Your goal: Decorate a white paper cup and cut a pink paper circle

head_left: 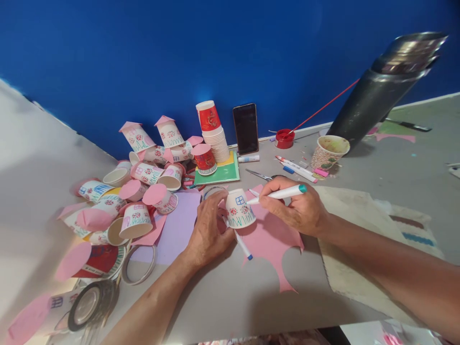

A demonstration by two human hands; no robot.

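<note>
My left hand (212, 227) holds an upside-down white paper cup (240, 213) by its left side. A blue window, red flowers and green grass are drawn on the cup. In my right hand (296, 206) is a white marker with a green end (285, 192), its tip at the cup's right side near the window. A blue-ended marker (243, 245) slants down from beneath my left hand. Pink paper with curved cut-outs (275, 235) lies under and beside the cup.
Decorated cups with pink paper (136, 218) are piled at the left. Behind stand stacked cups (216, 143) and a phone (246, 128). Scissors (259, 174) lie behind my hands. A patterned cup (328, 152) and dark flask (373, 96) stand right. Tape rolls (85, 305) sit front left.
</note>
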